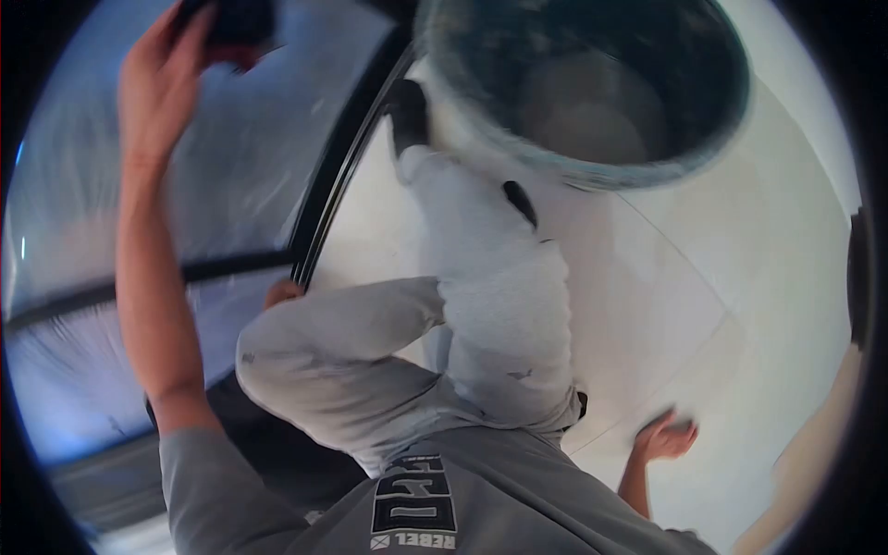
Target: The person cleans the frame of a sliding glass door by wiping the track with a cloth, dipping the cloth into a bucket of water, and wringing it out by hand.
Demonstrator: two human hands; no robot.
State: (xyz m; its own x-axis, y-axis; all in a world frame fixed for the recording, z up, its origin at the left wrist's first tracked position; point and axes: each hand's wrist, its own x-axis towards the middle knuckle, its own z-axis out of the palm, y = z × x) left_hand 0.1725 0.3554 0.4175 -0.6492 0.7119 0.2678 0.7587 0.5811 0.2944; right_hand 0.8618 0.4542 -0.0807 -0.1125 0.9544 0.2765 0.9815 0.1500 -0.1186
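Note:
My left hand (166,97) is raised in front of the dark-framed glass at the left, its fingers closed around a dark, blurred block with a red edge (242,28); I cannot tell what kind of thing it is. Low on the right, my right hand (668,437) hangs over the pale floor, fingers apart and nothing in them. A large dark round tub (592,174) stands ahead of my legs, with a pale grey patch inside at its bottom.
Clear plastic sheeting (83,213) covers the glass panels at the left, divided by a black frame (338,157). Large pale tiles (647,296) form the floor. My bent legs in grey trousers (499,305) lie between the frame and the tiles at the right.

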